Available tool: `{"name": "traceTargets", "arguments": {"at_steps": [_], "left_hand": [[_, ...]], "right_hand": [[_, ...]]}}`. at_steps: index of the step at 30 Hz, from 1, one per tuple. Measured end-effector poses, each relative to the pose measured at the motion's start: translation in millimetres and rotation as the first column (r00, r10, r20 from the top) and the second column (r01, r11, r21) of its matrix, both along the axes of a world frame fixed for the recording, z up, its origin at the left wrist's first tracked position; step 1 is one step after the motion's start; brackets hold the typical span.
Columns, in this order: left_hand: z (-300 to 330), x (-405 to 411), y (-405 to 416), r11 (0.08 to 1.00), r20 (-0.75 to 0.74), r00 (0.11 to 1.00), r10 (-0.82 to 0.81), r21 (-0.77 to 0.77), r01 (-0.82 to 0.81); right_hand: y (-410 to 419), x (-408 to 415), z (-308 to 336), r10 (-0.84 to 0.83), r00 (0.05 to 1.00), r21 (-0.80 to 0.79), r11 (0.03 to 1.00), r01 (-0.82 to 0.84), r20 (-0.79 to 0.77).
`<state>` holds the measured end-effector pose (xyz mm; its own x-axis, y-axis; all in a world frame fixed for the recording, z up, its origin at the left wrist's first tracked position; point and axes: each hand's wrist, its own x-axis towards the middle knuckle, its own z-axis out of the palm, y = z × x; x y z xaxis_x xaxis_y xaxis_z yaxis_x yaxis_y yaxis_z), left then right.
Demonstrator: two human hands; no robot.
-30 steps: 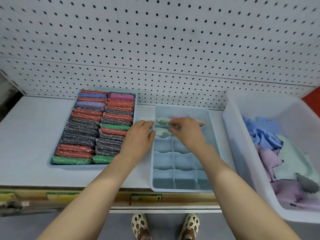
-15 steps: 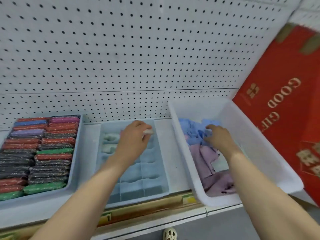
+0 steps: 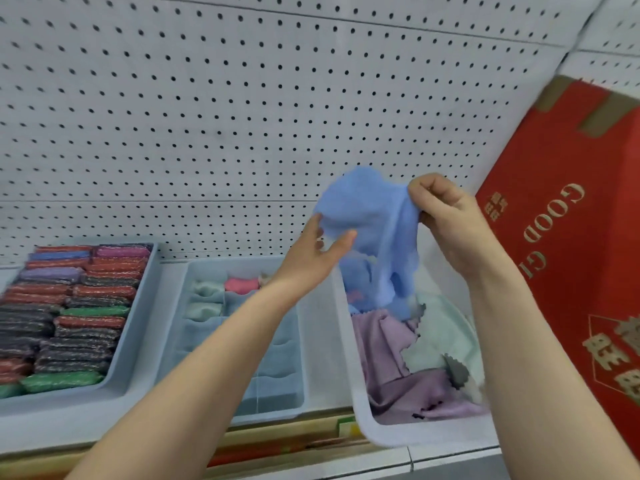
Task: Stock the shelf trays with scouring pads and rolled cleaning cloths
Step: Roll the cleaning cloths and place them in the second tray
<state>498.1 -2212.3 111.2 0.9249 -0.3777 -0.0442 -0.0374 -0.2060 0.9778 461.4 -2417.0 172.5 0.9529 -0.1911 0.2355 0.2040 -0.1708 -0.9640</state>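
My right hand [image 3: 446,220] pinches the top corner of a blue cleaning cloth [image 3: 367,216] and holds it up above the white bin [image 3: 349,368]. The cloth hangs down unrolled. My left hand [image 3: 311,254] is at the cloth's left edge, thumb and straight fingers spread and touching it. The divided blue tray [image 3: 194,271] holds rolled cloths in its back cells: pale green ones [image 3: 207,292] and a pink one [image 3: 242,284]. Its front cells hold nothing. Left of it a blue tray [image 3: 138,306] is packed with glittery scouring pads [image 3: 76,306].
The white bin holds loose purple [image 3: 408,389], mint [image 3: 440,337] and grey cloths. A tall red carton [image 3: 571,271] leans at the right. White pegboard [image 3: 242,116] backs the shelf. The shelf's front edge runs below the trays.
My left hand left the divided tray and rose to the blue cloth. My right hand went into the bin and lifted that cloth out. The view swung right and upward.
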Motion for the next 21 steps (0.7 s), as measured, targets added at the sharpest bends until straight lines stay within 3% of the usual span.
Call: {"name": "traceTargets", "arguments": {"at_steps": [3, 5, 9, 11, 14, 18, 21], "left_hand": [[10, 5, -2, 0.969, -0.132, 0.99, -0.04, -0.246, 0.007], [11, 11, 1, 0.941, -0.197, 0.98, 0.008, -0.33, -0.074], [5, 20, 4, 0.951, -0.179, 0.984, -0.012, -0.307, -0.044], [4, 19, 4, 0.973, -0.109, 0.994, 0.013, -0.227, -0.038], [8, 15, 3, 1.0, 0.111, 0.994, -0.008, -0.026, 0.011], [30, 11, -1, 0.994, 0.27, 0.958, -0.094, 0.082, 0.074], [47, 15, -1, 0.999, 0.414, 0.91, -0.018, 0.032, 0.005]], "right_hand": [[2, -9, 9, 0.064, 0.998, -0.036, 0.997, -0.064, 0.005], [2, -15, 7, 0.082, 0.996, -0.118, 0.989, -0.087, -0.046], [3, -24, 2, 0.146, 0.969, -0.296, 0.934, -0.201, -0.2], [5, -24, 0, 0.101, 0.951, -0.423, 0.878, -0.223, -0.292], [9, -19, -2, 0.011, 0.939, -0.564, 0.797, -0.216, -0.344], [17, -8, 3, 0.155, 0.948, -0.344, 0.905, -0.249, -0.277], [19, 0, 10, 0.083, 0.974, -0.303, 0.942, -0.146, -0.209]]}}
